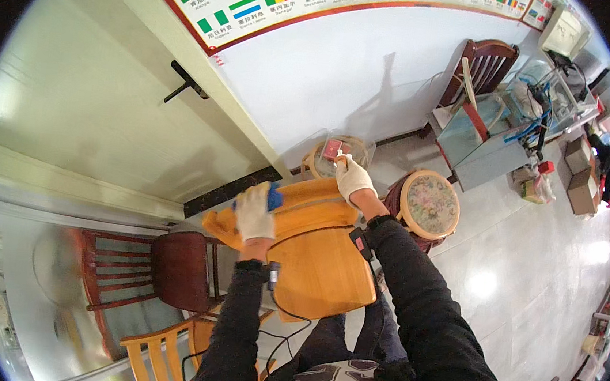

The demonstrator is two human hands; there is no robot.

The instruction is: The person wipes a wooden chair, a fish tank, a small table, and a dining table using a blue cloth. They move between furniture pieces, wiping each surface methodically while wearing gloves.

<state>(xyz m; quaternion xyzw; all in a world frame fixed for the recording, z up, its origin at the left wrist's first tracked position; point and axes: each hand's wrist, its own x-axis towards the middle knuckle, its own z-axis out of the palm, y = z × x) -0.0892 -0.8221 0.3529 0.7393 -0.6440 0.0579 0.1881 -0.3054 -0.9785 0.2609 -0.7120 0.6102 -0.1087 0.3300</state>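
A light wooden chair (325,269) stands before me, its curved backrest (308,213) on the far side. In a whitish glove, my left hand (255,213) grips a blue cloth or sponge (275,197) at the backrest's left end. My right hand (351,177), gloved too, is closed around a small orange-brown and white thing (341,159) just past the backrest's right end; what it is cannot be told. Beyond that hand a small red box (332,149) lies in a clear plastic container on a round stool (364,151).
A floral-topped round stool (430,203) stands right of the chair. Dark red wooden chairs (179,269) and a slatted light wooden chair (156,361) are at the left. A door (126,107) and wall lie ahead. A glass tank (479,130) and cardboard boxes (581,184) are at the right.
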